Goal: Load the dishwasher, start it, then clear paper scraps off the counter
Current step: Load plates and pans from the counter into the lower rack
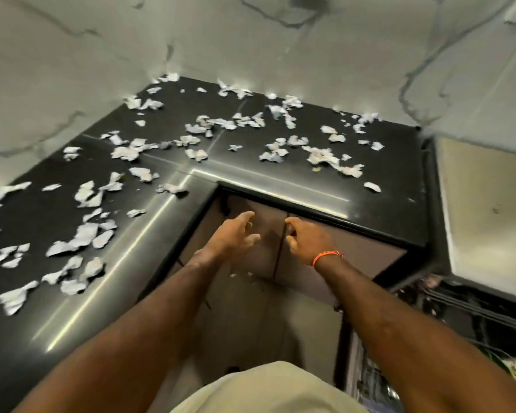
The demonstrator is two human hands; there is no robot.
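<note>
Currently both hands are extended forward and down, below the front edge of the glossy black L-shaped counter. The left hand has its fingers loosely spread and slightly bent, holding nothing. The right hand, with an orange cord bracelet at the wrist, has its fingers curled near the vertical seam between two taupe cabinet door panels; whether they grip an edge there cannot be told.

Torn white paper scraps lie scattered across the whole counter surface, from the back wall to the left edge. None has been collected. A dark wire dishwasher rack is partly visible at lower right, apparently pulled out; its contents are blurred.

Hazards from this position:

1. Scraps near the front edge, such as the pieces above the cabinet doors, could be swept onto the floor by a careless arm pass.
2. If the rack is left extended, the dishwasher cannot be closed or started.
3. Light scraps may scatter from fast hand movement, so gathering should proceed slowly toward one pile.
</note>
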